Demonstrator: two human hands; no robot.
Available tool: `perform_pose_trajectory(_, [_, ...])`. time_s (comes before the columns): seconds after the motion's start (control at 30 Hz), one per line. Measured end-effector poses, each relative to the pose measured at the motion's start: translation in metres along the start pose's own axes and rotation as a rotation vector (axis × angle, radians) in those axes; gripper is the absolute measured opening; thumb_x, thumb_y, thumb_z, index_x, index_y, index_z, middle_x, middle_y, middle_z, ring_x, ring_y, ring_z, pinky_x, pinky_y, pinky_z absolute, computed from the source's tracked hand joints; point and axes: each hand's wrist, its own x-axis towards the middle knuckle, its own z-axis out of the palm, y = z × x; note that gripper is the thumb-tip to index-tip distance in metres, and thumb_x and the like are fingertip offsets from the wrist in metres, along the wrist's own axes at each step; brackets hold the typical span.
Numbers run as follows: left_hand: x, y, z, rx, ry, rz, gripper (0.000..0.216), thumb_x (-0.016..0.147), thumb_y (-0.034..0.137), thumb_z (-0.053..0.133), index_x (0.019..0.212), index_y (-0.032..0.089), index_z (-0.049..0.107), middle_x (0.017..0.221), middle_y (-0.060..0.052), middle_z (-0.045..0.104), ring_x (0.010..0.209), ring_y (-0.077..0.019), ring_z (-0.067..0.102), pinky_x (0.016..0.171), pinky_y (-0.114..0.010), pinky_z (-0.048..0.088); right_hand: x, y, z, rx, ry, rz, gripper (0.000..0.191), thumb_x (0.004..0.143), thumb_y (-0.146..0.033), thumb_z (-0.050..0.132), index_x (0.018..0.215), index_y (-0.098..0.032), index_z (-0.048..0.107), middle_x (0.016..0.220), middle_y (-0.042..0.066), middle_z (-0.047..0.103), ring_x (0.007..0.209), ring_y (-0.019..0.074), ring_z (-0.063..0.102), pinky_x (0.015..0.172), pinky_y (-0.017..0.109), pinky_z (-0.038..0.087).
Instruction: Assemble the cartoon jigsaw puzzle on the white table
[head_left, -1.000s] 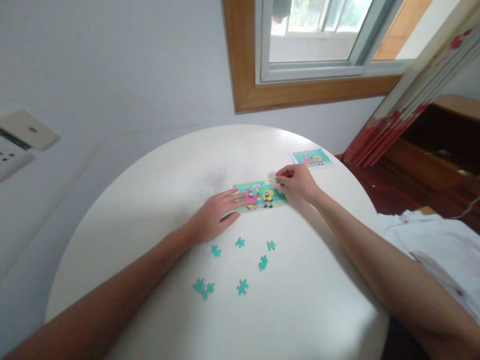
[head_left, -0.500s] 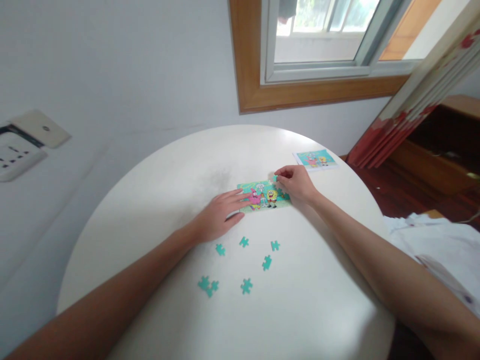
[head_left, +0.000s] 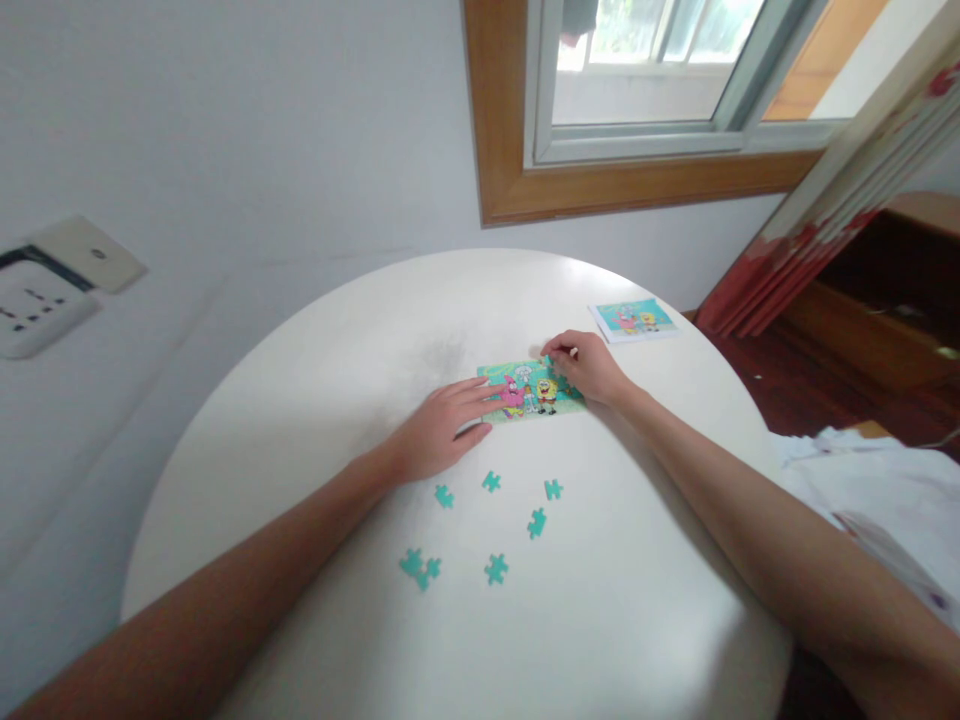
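Observation:
A cartoon jigsaw puzzle [head_left: 547, 396], mostly assembled in green, pink and yellow, lies flat on the white round table [head_left: 600, 610]. My left hand [head_left: 441, 427] rests with spread fingers over its left end. At the puzzle's upper right edge, the thumb and fingers of my right hand [head_left: 589, 367] pinch a small puzzle piece [head_left: 548, 361], largely covered by the fingertips. Several loose teal pieces are scattered nearer to me, among them one puzzle piece [head_left: 496, 569] at the front and a joined cluster of pieces [head_left: 420, 566] left of it.
A printed picture card [head_left: 637, 319] of the same scene lies beyond my right hand near the table's edge. Behind the table are a white wall [head_left: 300, 130] with a socket [head_left: 45, 300], a window and a curtain [head_left: 780, 260]. White cloth [head_left: 877, 480] lies at the right.
My right hand has shifted slightly left and lowered its piece against the puzzle's upper edge. The left hand stays on the puzzle. The view has moved a little.

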Motion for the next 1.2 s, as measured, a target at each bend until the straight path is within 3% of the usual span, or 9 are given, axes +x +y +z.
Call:
perform_pose_trajectory(0.43, [0.000, -0.001, 0.001, 0.004, -0.006, -0.005, 0.046, 0.103, 0.030, 0.045, 0.148, 0.033, 0.048, 0.152, 0.000, 0.050, 0.145, -0.0245, 0.040, 0.121, -0.047, 0.033, 0.000, -0.003, 0.004, -0.142, 0.010, 0.012, 0.022, 0.082, -0.011, 0.060, 0.094, -0.017, 0.077, 0.089, 0.007, 0.068, 0.074, 0.0178, 0.059, 0.075, 0.034, 0.048])
perform_pose_trajectory(0.63, [0.000, 0.000, -0.001, -0.008, -0.014, -0.005, 0.046, 0.102, 0.029, 0.046, 0.148, 0.034, 0.048, 0.153, 0.000, 0.050, 0.146, -0.0252, 0.039, 0.121, -0.048, 0.034, 0.000, -0.001, -0.003, -0.120, 0.099, 0.025, 0.033, 0.078, -0.004, 0.048, 0.085, -0.018, 0.077, 0.087, 0.007, 0.068, 0.077, 0.0189, 0.061, 0.077, 0.033, 0.048])
perform_pose_trajectory(0.8, [0.000, 0.001, -0.001, -0.023, -0.005, -0.011, 0.047, 0.101, 0.029, 0.047, 0.148, 0.035, 0.048, 0.152, 0.000, 0.050, 0.145, -0.0255, 0.040, 0.120, -0.049, 0.035, -0.002, -0.004, -0.006, -0.171, -0.024, 0.022, 0.032, 0.076, -0.005, 0.049, 0.082, -0.018, 0.078, 0.092, 0.008, 0.069, 0.081, 0.0197, 0.064, 0.079, 0.032, 0.049])
perform_pose_trajectory(0.97, [0.001, 0.001, -0.001, -0.035, 0.028, 0.000, 0.045, 0.100, 0.026, 0.048, 0.144, 0.032, 0.053, 0.149, -0.003, 0.054, 0.140, -0.0246, 0.046, 0.118, -0.048, 0.036, -0.001, -0.007, -0.012, -0.257, 0.005, 0.060, 0.032, 0.082, -0.009, 0.050, 0.094, -0.018, 0.078, 0.095, 0.009, 0.073, 0.084, 0.0217, 0.064, 0.081, 0.035, 0.049])
perform_pose_trajectory(1.1, [0.001, 0.001, 0.000, -0.046, 0.072, 0.003, 0.041, 0.100, 0.026, 0.048, 0.140, 0.028, 0.057, 0.146, -0.007, 0.056, 0.137, -0.0242, 0.049, 0.117, -0.047, 0.038, -0.006, -0.012, -0.030, -0.310, -0.178, 0.022, 0.023, 0.084, -0.021, 0.060, 0.098, -0.017, 0.078, 0.097, 0.012, 0.071, 0.086, 0.0241, 0.063, 0.082, 0.039, 0.049])
perform_pose_trajectory(1.2, [0.000, -0.001, 0.003, -0.041, 0.109, -0.025, 0.040, 0.100, 0.027, 0.049, 0.139, 0.025, 0.059, 0.145, -0.008, 0.057, 0.137, -0.0251, 0.048, 0.117, -0.049, 0.038, -0.013, -0.018, -0.044, -0.314, -0.319, -0.079, 0.037, 0.078, -0.033, 0.075, 0.112, -0.019, 0.075, 0.113, 0.013, 0.066, 0.105, 0.0296, 0.059, 0.094, 0.043, 0.047])
